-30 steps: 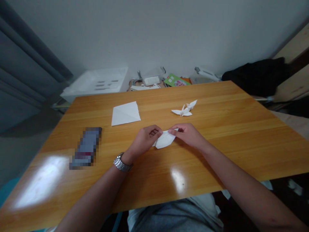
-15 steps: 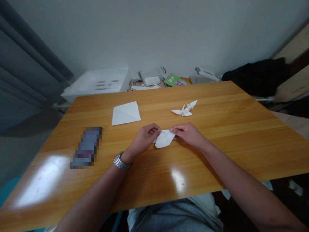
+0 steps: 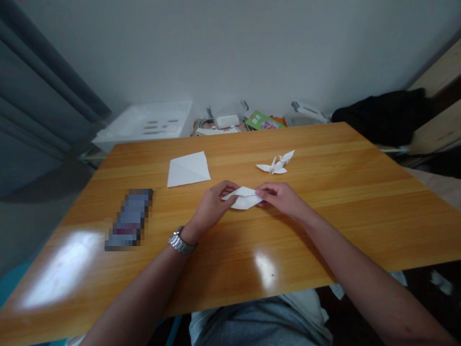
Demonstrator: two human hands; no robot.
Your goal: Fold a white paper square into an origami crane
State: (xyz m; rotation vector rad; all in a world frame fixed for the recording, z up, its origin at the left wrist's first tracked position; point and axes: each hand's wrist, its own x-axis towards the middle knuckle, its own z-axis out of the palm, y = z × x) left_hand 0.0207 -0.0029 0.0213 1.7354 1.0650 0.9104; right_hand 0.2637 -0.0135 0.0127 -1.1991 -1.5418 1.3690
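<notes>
Two-handed pinch, undersides hidden

From my remote end: folded white paper [image 3: 247,202] sits mid-table, pinched at both ends. L hand [image 3: 212,205] grips its 9 o'clock end, R hand [image 3: 284,199] its 3 o'clock end; thumbs on top, most fingers tucked underneath, so I can't tell the exact hold. Off the paper: flat sheet [image 3: 189,169] at 10; overlapping paper birds [image 3: 277,166] at 1-2, hard to separate; phone-like slab [image 3: 130,216] approx 9, pixelated, unreadable. Green booklet [image 3: 263,121] past far edge at 12-1, print too small. Forearms [image 3: 151,283] cut off approx 7 & 4.
</notes>
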